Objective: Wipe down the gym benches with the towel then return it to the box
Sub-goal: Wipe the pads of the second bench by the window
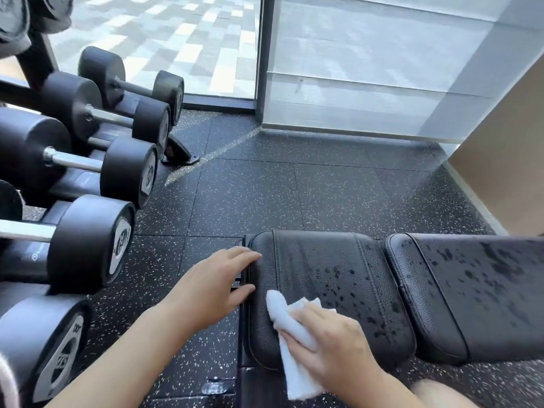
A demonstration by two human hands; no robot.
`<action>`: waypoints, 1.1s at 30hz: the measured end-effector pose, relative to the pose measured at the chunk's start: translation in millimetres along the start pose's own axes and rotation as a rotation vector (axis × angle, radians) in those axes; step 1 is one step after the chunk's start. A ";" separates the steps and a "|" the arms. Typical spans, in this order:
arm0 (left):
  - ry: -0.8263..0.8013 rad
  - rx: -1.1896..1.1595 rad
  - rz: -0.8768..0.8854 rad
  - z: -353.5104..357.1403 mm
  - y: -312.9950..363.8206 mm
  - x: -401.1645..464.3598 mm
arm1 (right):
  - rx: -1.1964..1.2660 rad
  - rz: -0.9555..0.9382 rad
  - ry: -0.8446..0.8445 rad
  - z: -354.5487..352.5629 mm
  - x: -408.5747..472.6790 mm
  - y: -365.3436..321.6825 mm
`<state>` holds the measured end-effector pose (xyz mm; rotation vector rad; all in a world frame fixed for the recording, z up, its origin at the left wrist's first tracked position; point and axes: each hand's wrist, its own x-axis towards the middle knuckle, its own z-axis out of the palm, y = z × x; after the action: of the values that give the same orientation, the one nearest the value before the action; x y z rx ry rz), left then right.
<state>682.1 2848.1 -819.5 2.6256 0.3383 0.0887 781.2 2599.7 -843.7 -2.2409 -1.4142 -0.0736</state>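
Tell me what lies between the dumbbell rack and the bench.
In the head view, speckled black floor separates the dumbbells from the bench, and the left hand reaches across it to the bench's end.

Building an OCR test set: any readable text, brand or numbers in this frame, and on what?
Nothing reads cleanly.
End-cap plates of the dumbbells on the rack: logo and number marks, too blurred to quote.
Small mark on a rack saddle: too small.
Bench pad, towel, floor: no text.

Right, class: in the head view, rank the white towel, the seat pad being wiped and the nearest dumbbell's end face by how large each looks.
1. Seat pad, clearly largest.
2 and 3. Towel and dumbbell end face: similar in apparent size, both close to the camera, the towel partly under the right hand, so unranked.
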 end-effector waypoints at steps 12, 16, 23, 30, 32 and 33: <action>0.029 -0.051 0.054 12.7 -1.7 9.0 | -0.106 0.298 -0.031 17.3 171.7 49.5; 0.092 -0.093 0.096 14.2 0.2 11.6 | -0.110 0.219 -0.022 6.6 111.0 31.2; 0.067 -0.125 0.240 24.8 14.4 25.0 | 0.022 0.111 -0.094 -22.9 11.8 19.2; 0.091 -0.120 0.256 25.1 13.4 31.1 | -0.097 0.354 0.028 -6.1 138.0 78.6; 0.093 -0.117 0.256 26.1 13.7 32.3 | -0.125 0.380 0.026 -0.7 160.3 86.5; 0.094 -0.117 0.252 26.3 13.7 33.2 | -0.131 0.380 0.024 1.0 163.4 86.3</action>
<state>720.4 2832.7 -836.0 2.5402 0.0304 0.3065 931.0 2706.7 -828.3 -2.5677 -0.9738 -0.0674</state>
